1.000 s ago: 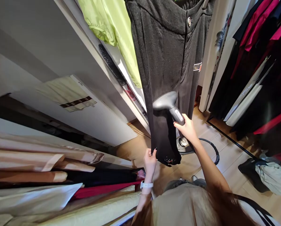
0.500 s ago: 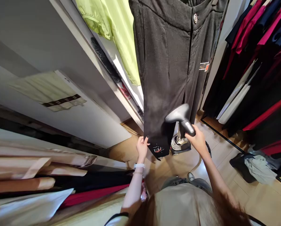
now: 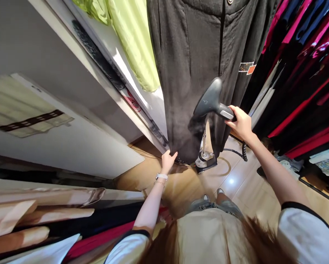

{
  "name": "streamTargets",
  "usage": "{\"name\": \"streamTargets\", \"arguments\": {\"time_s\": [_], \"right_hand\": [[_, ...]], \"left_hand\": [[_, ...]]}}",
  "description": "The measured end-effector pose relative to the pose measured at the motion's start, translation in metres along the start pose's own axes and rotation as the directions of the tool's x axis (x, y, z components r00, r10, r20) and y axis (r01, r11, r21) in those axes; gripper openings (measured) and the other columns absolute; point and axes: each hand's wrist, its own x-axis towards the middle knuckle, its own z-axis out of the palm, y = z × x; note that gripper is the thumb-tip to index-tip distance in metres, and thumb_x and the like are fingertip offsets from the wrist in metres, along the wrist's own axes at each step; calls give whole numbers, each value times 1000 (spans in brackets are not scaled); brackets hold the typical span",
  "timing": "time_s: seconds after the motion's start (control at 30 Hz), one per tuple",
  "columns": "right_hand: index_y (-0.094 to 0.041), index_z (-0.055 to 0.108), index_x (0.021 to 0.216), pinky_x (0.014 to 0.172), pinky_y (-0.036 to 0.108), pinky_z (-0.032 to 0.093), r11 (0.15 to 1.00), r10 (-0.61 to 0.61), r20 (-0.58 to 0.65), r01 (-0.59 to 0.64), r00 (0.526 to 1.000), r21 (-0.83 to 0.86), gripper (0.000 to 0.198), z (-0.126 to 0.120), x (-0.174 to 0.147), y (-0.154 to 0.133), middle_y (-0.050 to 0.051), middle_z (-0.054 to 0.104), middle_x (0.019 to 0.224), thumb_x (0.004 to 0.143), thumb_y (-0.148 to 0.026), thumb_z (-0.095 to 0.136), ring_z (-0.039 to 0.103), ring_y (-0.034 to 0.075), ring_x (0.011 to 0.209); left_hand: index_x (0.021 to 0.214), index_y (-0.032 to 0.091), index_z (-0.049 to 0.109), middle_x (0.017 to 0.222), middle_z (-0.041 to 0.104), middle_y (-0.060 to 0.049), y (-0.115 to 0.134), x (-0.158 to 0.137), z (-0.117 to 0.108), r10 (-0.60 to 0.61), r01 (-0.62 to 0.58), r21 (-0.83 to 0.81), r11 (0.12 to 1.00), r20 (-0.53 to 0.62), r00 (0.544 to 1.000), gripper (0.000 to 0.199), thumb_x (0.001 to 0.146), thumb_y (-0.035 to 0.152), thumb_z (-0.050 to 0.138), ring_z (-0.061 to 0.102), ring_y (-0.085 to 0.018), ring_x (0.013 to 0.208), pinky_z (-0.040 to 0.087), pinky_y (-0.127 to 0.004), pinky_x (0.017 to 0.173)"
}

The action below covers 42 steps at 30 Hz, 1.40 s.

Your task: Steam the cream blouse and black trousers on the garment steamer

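Note:
Dark trousers (image 3: pixel 197 55) hang in front of me, with a button at the waist and a small patch on the side. My right hand (image 3: pixel 240 123) is wrapped round the handle of a black garment steamer head (image 3: pixel 211 99). The steamer's face is turned toward the trouser leg, and pale steam shows beside it. Down at the hem, my left hand (image 3: pixel 169 161) pinches the lower left edge of the trousers between thumb and fingers. The steamer's base (image 3: pixel 205 161) stands on the floor below, partly behind the leg.
A coiled black hose (image 3: pixel 244 152) hangs under my right wrist. Lime-green clothing (image 3: pixel 128 47) hangs left of the trousers, beside a white panel (image 3: pixel 98 143). Pink, red and dark garments (image 3: pixel 304 73) fill a rack at right. Folded or hanging clothes (image 3: pixel 43 212) lie close on my left.
The steamer head has moved up the leg with my right hand and tilted more upright. My left hand stays at the hem, which now turns away from view. The camera view has shifted.

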Motion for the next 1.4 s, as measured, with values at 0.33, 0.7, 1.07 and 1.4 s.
{"name": "streamTargets", "arguments": {"time_s": [0.33, 0.7, 1.07, 1.4], "right_hand": [[-17, 52, 140, 90, 41, 50, 967, -80, 334, 155, 939, -205, 55, 12, 12, -4, 14, 66, 124, 88, -26, 66, 63, 32, 110], [-17, 51, 141, 94, 40, 52, 998, -52, 294, 57, 954, -9, 65, 33, 11, 5, 12, 65, 134, 82, -26, 76, 64, 31, 118], [-18, 54, 137, 90, 34, 49, 986, -153, 394, 112, 906, 126, 60, 64, 9, -3, 11, 66, 132, 81, -21, 77, 63, 28, 114], [-20, 57, 134, 86, 33, 47, 975, -215, 431, 165, 876, 150, 58, 80, 10, -2, 9, 70, 121, 81, -20, 78, 64, 27, 107]], "left_hand": [[104, 13, 73, 111, 76, -15, 0, -43, 38, -27, 74, -316, 946, 150, 988, 37, 78, 41, 75, 72, -29, 105, 54, -44, 98], [115, 14, 67, 127, 70, -16, -3, -81, 44, -106, 141, -418, 898, 108, 989, 46, 81, 44, 73, 64, -30, 123, 48, -45, 109], [105, 15, 68, 118, 72, -17, -10, -93, 27, -191, 182, -369, 911, 11, 981, 44, 77, 48, 76, 64, -32, 122, 46, -48, 110], [104, 17, 69, 115, 73, -14, -11, -102, 7, -177, 173, -309, 935, 16, 984, 41, 79, 49, 73, 66, -30, 118, 47, -47, 109]]}}
